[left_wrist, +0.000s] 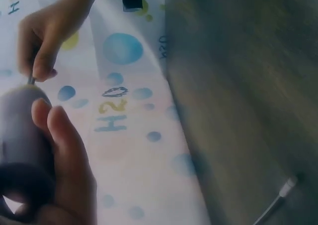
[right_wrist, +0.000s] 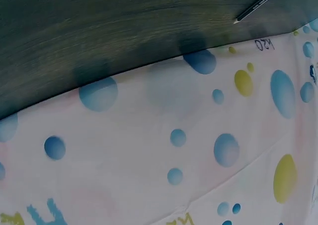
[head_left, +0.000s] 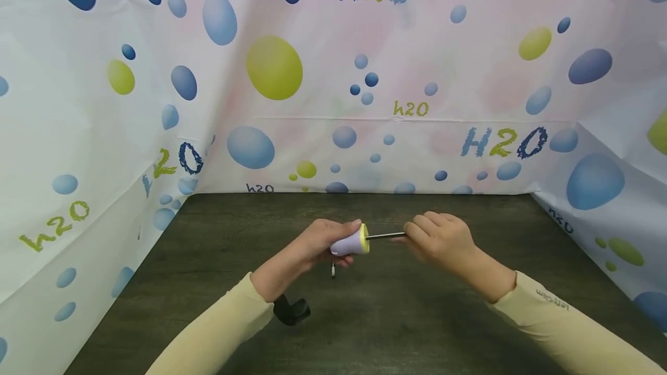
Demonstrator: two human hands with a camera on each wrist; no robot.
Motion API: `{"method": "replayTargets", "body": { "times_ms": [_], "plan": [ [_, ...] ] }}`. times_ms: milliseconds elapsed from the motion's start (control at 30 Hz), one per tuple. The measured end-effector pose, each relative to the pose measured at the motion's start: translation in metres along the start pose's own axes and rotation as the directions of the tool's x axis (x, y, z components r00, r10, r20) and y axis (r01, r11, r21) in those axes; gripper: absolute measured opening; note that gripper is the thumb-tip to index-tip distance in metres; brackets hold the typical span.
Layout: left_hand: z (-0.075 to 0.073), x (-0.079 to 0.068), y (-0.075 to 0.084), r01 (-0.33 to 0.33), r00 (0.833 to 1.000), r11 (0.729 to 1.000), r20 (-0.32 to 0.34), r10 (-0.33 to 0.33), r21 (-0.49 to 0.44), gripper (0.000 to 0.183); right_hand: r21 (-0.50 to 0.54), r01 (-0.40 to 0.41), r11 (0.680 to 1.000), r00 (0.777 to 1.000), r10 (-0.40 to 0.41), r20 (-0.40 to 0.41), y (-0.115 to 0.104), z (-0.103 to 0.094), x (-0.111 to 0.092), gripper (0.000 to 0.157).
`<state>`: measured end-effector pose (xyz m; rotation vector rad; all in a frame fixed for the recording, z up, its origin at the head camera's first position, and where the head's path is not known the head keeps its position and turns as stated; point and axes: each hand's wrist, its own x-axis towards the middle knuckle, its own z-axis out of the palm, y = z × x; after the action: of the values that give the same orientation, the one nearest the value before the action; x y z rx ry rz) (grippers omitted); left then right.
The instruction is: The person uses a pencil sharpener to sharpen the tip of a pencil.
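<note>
My left hand [head_left: 323,239] grips a lilac, cup-shaped pencil sharpener [head_left: 346,245] with a yellow rim, held in the air and turned to the right. A thin dark pencil [head_left: 385,236] runs level into its rimmed end. My right hand [head_left: 440,238] pinches the pencil's other end with curled fingers, a short way from the rim. From the left wrist, the sharpener [left_wrist: 22,125] looks large and blurred, with the right hand [left_wrist: 49,31] beyond it. The right wrist view has no hand in it; a black pencil [right_wrist: 258,5] with pale lettering and tip appears there.
A thin pale cable [left_wrist: 271,207] with a whitish end lies on the dark wooden table [head_left: 417,328]. A black curved piece [head_left: 292,310] sits under the left wrist. White sheeting [head_left: 443,62] with coloured bubbles encloses the table's back and sides.
</note>
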<state>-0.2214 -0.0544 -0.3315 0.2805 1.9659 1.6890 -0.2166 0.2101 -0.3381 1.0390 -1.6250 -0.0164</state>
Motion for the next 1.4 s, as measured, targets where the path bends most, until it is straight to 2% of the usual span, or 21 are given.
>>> {"method": "replayTargets", "body": {
  "times_ms": [100,133,200,267,333,400,433,467,500,533,600,633,667,733,767,833,933,1133,1233,1333,1400],
  "plan": [
    [0.005,-0.001,-0.002,-0.110,0.989,0.989,-0.086,0.118,0.095,0.047,0.107,-0.158,0.982,0.981,0.143,0.132,-0.006,-0.005,0.002,0.058],
    [0.006,-0.002,-0.003,-0.168,0.975,0.972,-0.118,0.189,0.163,0.045,0.188,-0.260,0.947,0.946,0.211,0.246,-0.007,-0.008,0.004,0.060],
    [0.008,-0.003,-0.008,-0.340,0.904,0.855,-0.115,0.412,0.390,0.042,0.362,-0.543,0.758,0.780,0.296,0.551,-0.007,-0.014,0.008,0.061],
    [0.008,-0.004,-0.013,-0.512,0.741,0.561,0.003,0.672,0.651,0.047,0.383,-0.845,0.373,0.487,0.238,0.841,-0.003,-0.019,0.012,0.060],
    [0.007,-0.004,-0.018,-0.590,0.491,0.161,0.193,0.850,0.792,0.055,0.178,-0.984,0.012,0.178,0.059,0.982,0.004,-0.022,0.014,0.055],
    [0.004,-0.002,-0.021,-0.568,0.273,-0.142,0.349,0.897,0.810,0.064,0.002,-0.988,-0.157,0.024,-0.136,0.990,0.012,-0.020,0.014,0.051],
    [0.003,-0.001,-0.021,-0.556,0.214,-0.212,0.385,0.898,0.804,0.065,-0.046,-0.983,-0.180,-0.010,-0.197,0.980,0.015,-0.019,0.013,0.050],
    [0.003,0.000,-0.021,-0.547,0.193,-0.236,0.396,0.898,0.803,0.066,-0.057,-0.983,-0.176,-0.016,-0.226,0.974,0.017,-0.017,0.013,0.050],
    [0.003,0.000,-0.022,-0.552,0.207,-0.219,0.386,0.899,0.805,0.065,-0.037,-0.985,-0.168,0.002,-0.226,0.974,0.019,-0.016,0.012,0.050],
    [0.003,-0.001,-0.021,-0.565,0.255,-0.158,0.353,0.900,0.810,0.063,0.010,-0.991,-0.130,0.036,-0.194,0.980,0.019,-0.016,0.012,0.050],
    [0.005,-0.002,-0.020,-0.581,0.434,0.084,0.220,0.874,0.810,0.055,0.139,-0.990,0.034,0.138,-0.044,0.989,0.015,-0.016,0.012,0.047],
    [0.005,-0.003,-0.018,-0.560,0.555,0.256,0.127,0.822,0.788,0.051,0.213,-0.962,0.173,0.225,0.058,0.973,0.012,-0.017,0.013,0.045],
    [0.006,-0.002,-0.016,-0.509,0.672,0.434,0.027,0.740,0.744,0.047,0.295,-0.894,0.338,0.360,0.147,0.921,0.008,-0.017,0.013,0.049],
    [0.004,-0.001,-0.011,-0.364,0.853,0.746,-0.123,0.508,0.557,0.042,0.326,-0.652,0.684,0.637,0.262,0.725,0.002,-0.015,0.012,0.053],
    [0.003,0.000,-0.008,-0.283,0.910,0.852,-0.159,0.384,0.440,0.042,0.279,-0.509,0.815,0.759,0.271,0.593,0.000,-0.014,0.012,0.053],
    [0.000,0.003,-0.005,-0.131,0.976,0.968,-0.143,0.163,0.215,0.048,0.134,-0.237,0.962,0.928,0.183,0.324,0.000,-0.009,0.010,0.053],
    [-0.002,0.003,-0.005,0.016,1.000,1.000,0.008,-0.016,-0.009,0.054,-0.005,0.036,0.999,0.993,-0.035,0.116,0.005,-0.002,0.007,0.042],
    [0.000,0.000,-0.006,0.108,0.987,0.990,0.125,-0.097,-0.085,0.051,-0.035,0.187,0.982,0.979,-0.189,-0.082,0.005,0.005,0.005,0.036],
    [0.002,-0.003,-0.005,0.032,0.998,0.999,0.048,-0.031,-0.017,0.049,0.034,0.111,0.993,0.992,-0.108,-0.063,-0.001,0.005,0.008,0.042],
    [0.005,-0.005,-0.003,-0.136,0.983,0.978,-0.100,0.152,0.158,0.044,0.171,-0.107,0.979,0.988,0.085,0.130,-0.006,0.000,0.012,0.052],
    [0.007,-0.007,-0.003,-0.308,0.914,0.874,-0.139,0.382,0.376,0.042,0.354,-0.387,0.852,0.878,0.222,0.424,-0.006,-0.007,0.017,0.052]
  ]
}}
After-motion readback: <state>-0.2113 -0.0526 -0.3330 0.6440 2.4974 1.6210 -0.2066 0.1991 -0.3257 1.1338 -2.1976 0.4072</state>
